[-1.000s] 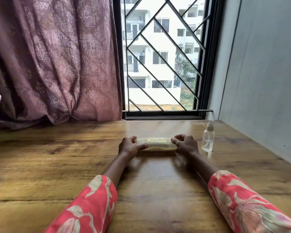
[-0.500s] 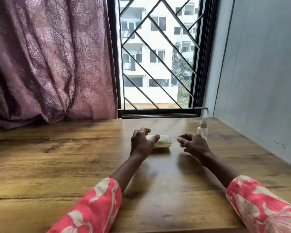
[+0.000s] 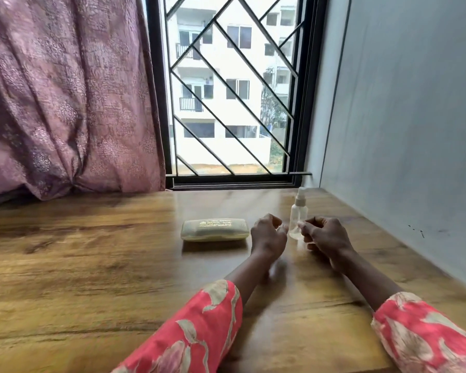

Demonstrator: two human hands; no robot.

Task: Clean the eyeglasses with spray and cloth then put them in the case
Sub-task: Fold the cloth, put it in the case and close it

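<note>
Both hands have come off the eyeglass case (image 3: pixel 214 230) since the earlier frames, in which they held it at its two ends, and now hover to its right with nothing in them. Left hand (image 3: pixel 268 236): fingers loosely curled, empty, back of the hand up, forearm reaching out from a red floral sleeve (image 3: pixel 197 327); the case lies just beside it on its left, apart from the knuckles. Right hand (image 3: pixel 324 236): fingers likewise loosely curled and empty, thumb and forefinger tips close to the spray bottle (image 3: pixel 298 218); whether they touch it cannot be told. The bottle stands upright, clear, with its nozzle on top, just beyond the gap between the two hands and nearer the right one.

The case is shut and lies flat on the wooden table (image 3: pixel 92 265), its long axis running left to right across the view, printed lid upward. No eyeglasses or cloth are visible; presumably they are inside the case.

Judged from this layout, the task has barely begun: the case is unopened and the spray unused. The left hand is the nearer to the case and would meet its right end first; the right hand is placed for the bottle. A maroon curtain (image 3: pixel 65 90) and a barred window (image 3: pixel 232 90) lie beyond the hands.
</note>
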